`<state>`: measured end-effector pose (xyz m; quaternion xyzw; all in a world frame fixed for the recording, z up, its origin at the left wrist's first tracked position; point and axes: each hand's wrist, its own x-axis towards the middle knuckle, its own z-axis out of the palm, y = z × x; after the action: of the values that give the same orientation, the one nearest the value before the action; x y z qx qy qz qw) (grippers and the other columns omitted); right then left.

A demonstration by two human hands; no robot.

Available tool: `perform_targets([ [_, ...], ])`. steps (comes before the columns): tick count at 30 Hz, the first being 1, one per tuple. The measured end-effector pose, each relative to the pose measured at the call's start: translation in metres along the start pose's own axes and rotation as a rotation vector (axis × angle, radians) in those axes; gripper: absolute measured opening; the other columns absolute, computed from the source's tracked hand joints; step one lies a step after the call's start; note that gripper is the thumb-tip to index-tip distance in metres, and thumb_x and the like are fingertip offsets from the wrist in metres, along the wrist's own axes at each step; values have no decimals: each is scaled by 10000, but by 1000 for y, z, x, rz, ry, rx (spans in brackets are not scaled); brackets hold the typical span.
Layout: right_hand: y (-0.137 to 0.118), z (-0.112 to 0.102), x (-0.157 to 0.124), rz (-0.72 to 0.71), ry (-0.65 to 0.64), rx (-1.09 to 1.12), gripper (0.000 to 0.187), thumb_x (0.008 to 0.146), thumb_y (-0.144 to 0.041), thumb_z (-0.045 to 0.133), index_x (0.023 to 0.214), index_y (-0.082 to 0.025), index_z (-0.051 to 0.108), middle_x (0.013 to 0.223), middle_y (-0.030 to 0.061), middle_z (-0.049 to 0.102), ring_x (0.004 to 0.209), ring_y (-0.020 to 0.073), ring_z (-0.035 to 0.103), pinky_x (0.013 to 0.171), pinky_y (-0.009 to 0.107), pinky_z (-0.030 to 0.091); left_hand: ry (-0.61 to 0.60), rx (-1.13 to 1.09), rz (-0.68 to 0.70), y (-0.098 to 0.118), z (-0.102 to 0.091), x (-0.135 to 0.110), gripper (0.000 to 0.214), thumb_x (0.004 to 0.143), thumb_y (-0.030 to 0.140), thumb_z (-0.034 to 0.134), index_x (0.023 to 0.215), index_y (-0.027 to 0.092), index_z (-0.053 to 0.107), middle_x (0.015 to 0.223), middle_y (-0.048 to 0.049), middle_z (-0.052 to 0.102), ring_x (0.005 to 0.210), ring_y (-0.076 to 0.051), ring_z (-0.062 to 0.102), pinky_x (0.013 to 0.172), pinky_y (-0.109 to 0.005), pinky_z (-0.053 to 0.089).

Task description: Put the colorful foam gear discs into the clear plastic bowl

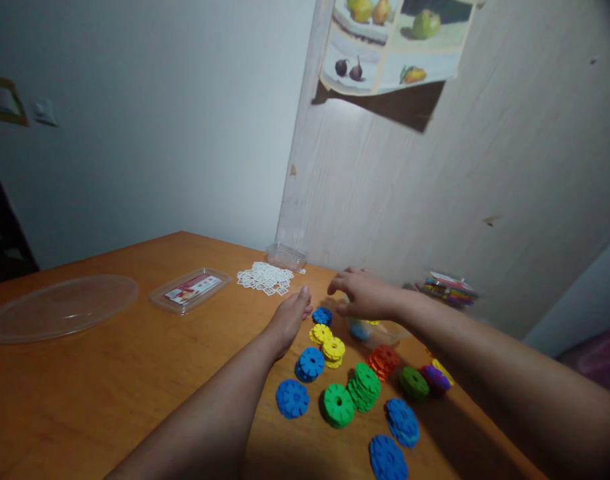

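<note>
My left hand (pixel 289 323) is over the table beside a dark blue notched disc stack (pixel 322 316). Its fingers are curled in under the thumb, and whatever they may hold is hidden. To the right, my right hand (pixel 363 295) hangs above a clear plastic container (pixel 385 333), its fingers bent but apart and nothing visible between them. Some yellow and blue pieces show in that container. Closer to me stand stacks of flower-like discs: yellow (pixel 333 351), blue (pixel 309 364), bright green (pixel 365 387), red (pixel 383 362), olive green (pixel 413 383) and purple (pixel 436 378).
A heap of white lattice-like pieces (pixel 266 277) lies near the far edge, before a clear box (pixel 286 257). On the left are a labelled clear lid (pixel 189 291) and a large oval lid (pixel 59 308). Walls border the table's far side.
</note>
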<state>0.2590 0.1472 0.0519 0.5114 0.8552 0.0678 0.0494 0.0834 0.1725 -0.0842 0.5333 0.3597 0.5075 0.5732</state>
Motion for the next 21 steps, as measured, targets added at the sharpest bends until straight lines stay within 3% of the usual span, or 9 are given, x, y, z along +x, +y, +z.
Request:
perform_targets([
  [3,-15,3,11,-102,-75,-225,431,800,-365,675,1209,-231,694,1249,124,681,1222,332,523,994,461,363,-4,2,-6,0,0,0,756,821,819,463,1099,134,622,1183,-160,655,1129,-296,631,998,-406,475],
  [7,-21,10,23,-118,-155,-361,447,781,-305,687,1219,-218,706,1241,143,685,1247,346,507,1069,542,293,-11,21,-4,-1,0,1,770,820,828,446,1094,130,619,1157,-158,661,1107,-291,639,984,-400,480],
  [13,-22,17,35,-86,-233,-357,455,763,-365,697,1196,-229,726,1261,133,679,1264,348,497,1085,557,295,-22,26,-3,-1,-1,2,773,820,829,444,1087,129,632,1129,-156,671,1082,-290,640,969,-409,479],
  [21,-19,26,41,-86,-236,-308,429,731,-366,712,1148,-272,743,1221,103,696,1245,343,511,1078,544,298,-25,1,8,-1,0,2,711,830,804,466,1012,134,619,1039,-134,668,1047,-274,638,956,-395,477],
])
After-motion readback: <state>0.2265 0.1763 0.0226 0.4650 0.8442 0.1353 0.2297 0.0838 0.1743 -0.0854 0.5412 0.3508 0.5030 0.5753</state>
